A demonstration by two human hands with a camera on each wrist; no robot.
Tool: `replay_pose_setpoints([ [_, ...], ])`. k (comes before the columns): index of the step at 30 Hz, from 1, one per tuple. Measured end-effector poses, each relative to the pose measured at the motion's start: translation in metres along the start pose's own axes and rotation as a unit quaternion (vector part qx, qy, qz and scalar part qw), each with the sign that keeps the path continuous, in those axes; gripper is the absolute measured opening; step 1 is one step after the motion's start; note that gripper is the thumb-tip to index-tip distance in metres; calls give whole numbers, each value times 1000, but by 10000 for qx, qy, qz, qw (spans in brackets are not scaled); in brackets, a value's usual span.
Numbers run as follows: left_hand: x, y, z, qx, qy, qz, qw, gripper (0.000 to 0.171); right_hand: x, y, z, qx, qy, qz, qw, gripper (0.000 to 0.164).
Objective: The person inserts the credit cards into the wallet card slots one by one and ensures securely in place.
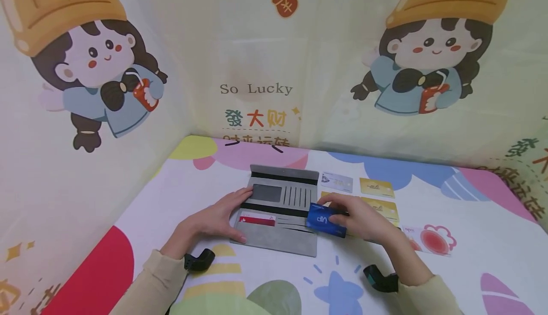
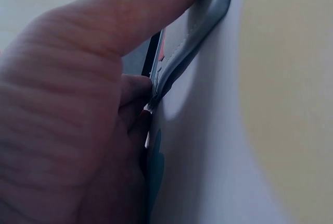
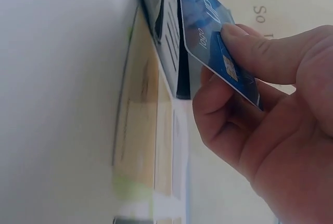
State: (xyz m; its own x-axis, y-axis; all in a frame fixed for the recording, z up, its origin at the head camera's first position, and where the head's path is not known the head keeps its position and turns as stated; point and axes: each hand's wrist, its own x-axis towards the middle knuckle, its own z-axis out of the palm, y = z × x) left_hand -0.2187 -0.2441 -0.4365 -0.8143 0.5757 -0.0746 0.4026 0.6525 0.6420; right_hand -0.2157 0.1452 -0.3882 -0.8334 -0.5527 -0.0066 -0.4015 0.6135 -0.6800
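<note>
A grey card wallet (image 1: 278, 246) lies unfolded, with slots and a dark window on its upper half. A red-and-white card (image 1: 257, 219) sits in its lower half, at the left. My left hand (image 1: 216, 217) rests along the wallet's left side, thumb on the lower flap and fingers spread toward the upper half. In the left wrist view the thumb (image 2: 145, 15) reaches over the wallet's edge (image 2: 192, 36). My right hand (image 1: 357, 215) pinches a blue VIP card (image 1: 318, 220) between thumb and fingers, overlapping the wallet's right edge. The right wrist view shows the card (image 3: 208, 31) tilted, with its chip visible.
Right of the wallet lie a silver card (image 1: 337, 182), a gold card (image 1: 376, 187) and another gold card (image 1: 385, 209), partly behind the right hand. A white card with a red round print (image 1: 434, 241) lies farther right. A patterned cloth (image 1: 274, 291) covers the table; printed sheets stand behind.
</note>
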Motion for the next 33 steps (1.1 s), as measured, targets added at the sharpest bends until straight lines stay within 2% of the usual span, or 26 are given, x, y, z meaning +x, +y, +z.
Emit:
replay_pose_setpoints([
  [9,0,0,0,-29,-2,-27,10000,117,22,-9,8,78,162,-167,9997,37],
  [22,1,0,0,-46,-10,-116,9999,117,44,-21,20,99,238,-117,9996,39],
  [33,1,1,0,-69,-26,-9,10000,116,60,-33,29,367,216,-149,9990,39],
])
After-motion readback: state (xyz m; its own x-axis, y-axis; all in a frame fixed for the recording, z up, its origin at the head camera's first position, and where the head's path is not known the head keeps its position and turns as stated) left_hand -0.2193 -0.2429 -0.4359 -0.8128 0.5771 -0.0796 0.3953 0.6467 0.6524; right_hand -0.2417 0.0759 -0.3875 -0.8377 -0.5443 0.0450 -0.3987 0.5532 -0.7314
